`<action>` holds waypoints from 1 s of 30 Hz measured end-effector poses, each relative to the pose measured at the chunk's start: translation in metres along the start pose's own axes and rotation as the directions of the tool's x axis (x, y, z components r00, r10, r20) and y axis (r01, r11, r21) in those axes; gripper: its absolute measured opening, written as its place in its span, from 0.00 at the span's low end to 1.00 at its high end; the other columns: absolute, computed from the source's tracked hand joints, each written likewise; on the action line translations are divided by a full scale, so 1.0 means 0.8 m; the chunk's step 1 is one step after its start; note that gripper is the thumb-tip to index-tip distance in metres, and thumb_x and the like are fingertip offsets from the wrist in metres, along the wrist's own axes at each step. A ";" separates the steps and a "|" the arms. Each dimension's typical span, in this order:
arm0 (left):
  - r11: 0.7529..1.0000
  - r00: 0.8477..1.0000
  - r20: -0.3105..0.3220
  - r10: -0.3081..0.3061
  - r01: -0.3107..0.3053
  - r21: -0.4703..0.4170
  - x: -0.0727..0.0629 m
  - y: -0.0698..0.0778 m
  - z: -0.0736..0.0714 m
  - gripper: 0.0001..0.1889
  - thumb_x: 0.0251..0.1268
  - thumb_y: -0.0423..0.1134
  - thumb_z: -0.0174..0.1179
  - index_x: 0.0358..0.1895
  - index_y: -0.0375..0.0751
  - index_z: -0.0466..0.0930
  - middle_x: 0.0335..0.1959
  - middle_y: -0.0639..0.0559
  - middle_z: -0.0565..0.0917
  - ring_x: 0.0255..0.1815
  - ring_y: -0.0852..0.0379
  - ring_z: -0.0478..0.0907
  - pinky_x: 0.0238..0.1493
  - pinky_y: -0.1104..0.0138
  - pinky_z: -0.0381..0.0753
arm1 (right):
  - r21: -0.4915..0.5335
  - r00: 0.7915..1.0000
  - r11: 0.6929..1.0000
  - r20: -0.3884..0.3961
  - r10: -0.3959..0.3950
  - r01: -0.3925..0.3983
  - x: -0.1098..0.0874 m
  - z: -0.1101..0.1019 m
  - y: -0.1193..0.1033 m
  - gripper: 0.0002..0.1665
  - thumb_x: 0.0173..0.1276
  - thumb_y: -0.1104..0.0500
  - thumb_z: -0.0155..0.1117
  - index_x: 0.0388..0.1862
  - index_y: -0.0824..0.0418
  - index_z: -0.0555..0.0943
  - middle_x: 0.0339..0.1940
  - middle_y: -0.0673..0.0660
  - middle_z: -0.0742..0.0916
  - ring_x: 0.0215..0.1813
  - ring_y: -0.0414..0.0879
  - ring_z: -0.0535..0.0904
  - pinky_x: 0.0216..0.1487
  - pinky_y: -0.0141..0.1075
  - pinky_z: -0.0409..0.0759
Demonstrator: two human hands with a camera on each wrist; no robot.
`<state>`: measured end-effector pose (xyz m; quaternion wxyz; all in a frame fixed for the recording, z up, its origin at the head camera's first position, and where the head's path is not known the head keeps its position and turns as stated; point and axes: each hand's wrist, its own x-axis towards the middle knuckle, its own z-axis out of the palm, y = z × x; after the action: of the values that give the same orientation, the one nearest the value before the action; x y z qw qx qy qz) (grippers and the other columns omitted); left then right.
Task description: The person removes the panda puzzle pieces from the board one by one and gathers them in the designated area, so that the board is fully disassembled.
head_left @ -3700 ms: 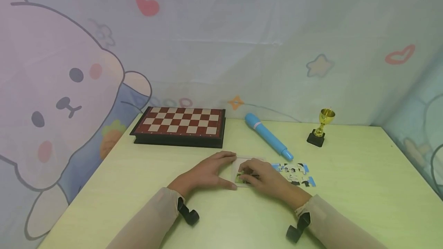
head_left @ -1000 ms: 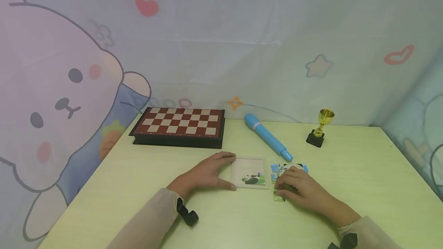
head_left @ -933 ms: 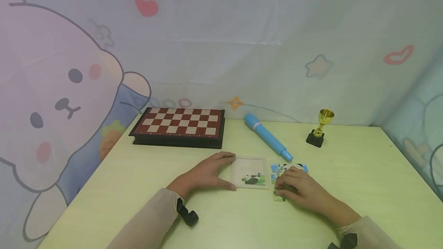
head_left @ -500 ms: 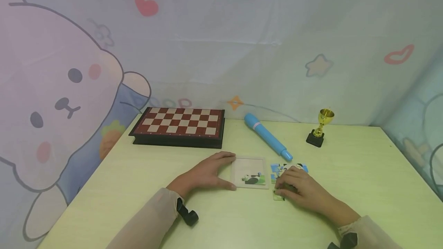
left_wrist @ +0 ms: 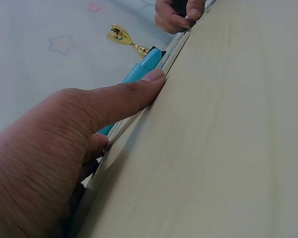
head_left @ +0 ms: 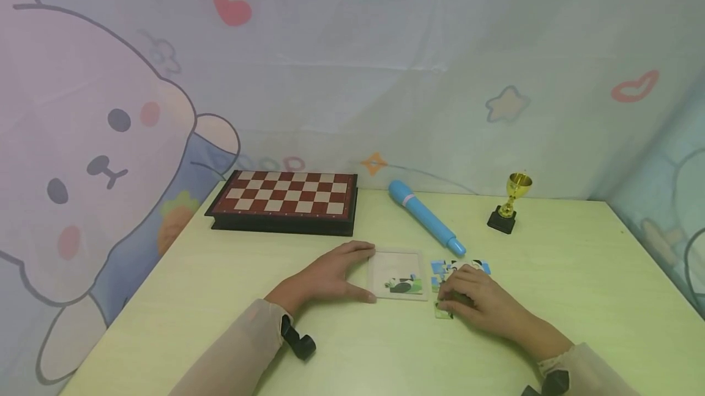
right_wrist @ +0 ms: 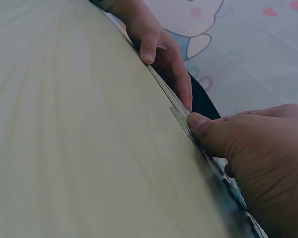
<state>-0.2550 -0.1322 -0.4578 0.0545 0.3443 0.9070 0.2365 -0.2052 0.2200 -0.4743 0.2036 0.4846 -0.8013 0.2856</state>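
Note:
In the head view, a small white puzzle frame (head_left: 396, 264) lies flat, with joined panda pieces (head_left: 404, 285) in its lower right part. My left hand (head_left: 327, 276) spans the frame's left side, thumb at the near corner and fingertips at the far one. Its thumb (left_wrist: 134, 94) stretches straight along the frame's edge in the left wrist view. Right of the frame, my right hand (head_left: 479, 298) pinches a green puzzle piece (head_left: 443, 311) low over the table, its fingers partly covering it. More blue and white puzzle pieces (head_left: 440, 268) lie under and behind that hand.
Behind the hands stands a red and white chessboard box (head_left: 289, 200). A thick blue pen-shaped thing (head_left: 426, 217) lies slantwise behind the frame and pieces. Farther right is a small gold trophy cup (head_left: 512, 200) on a black base. A printed cloth (head_left: 352, 78) hangs behind the table.
Since the oldest frame, my right hand has moved right, off the puzzle frame, to the piece beside it. Over the last second it barely shifts. My left hand stays at the frame.

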 end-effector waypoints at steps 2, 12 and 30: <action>1.000 1.000 -0.003 -0.001 0.001 0.003 0.000 0.000 0.000 0.54 0.48 0.76 0.65 0.77 0.51 0.64 0.77 0.63 0.61 0.77 0.58 0.57 0.74 0.55 0.61 | 0.002 1.000 1.000 -0.005 -0.005 0.005 0.000 0.000 0.000 0.16 0.59 0.62 0.77 0.41 0.45 0.83 0.37 0.35 0.82 0.42 0.35 0.73 0.44 0.26 0.67; 1.000 1.000 -0.004 -0.009 0.009 -0.008 -0.001 -0.001 0.000 0.54 0.48 0.76 0.66 0.77 0.52 0.64 0.76 0.64 0.61 0.77 0.58 0.57 0.74 0.56 0.61 | 0.010 0.999 1.000 0.022 0.029 -0.029 0.001 0.001 -0.001 0.14 0.61 0.60 0.76 0.41 0.44 0.83 0.37 0.35 0.82 0.42 0.34 0.73 0.44 0.27 0.67; 1.000 1.000 0.003 -0.006 0.006 -0.008 -0.001 0.001 -0.002 0.54 0.48 0.75 0.66 0.77 0.51 0.63 0.77 0.63 0.61 0.77 0.58 0.57 0.74 0.56 0.61 | 0.010 1.000 1.000 -0.008 -0.016 0.016 0.001 0.001 0.001 0.18 0.57 0.63 0.78 0.41 0.45 0.83 0.38 0.35 0.83 0.41 0.36 0.73 0.45 0.26 0.66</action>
<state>-0.2541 -0.1331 -0.4560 0.0581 0.3419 0.9069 0.2394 -0.2065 0.2189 -0.4747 0.2066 0.4908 -0.7952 0.2901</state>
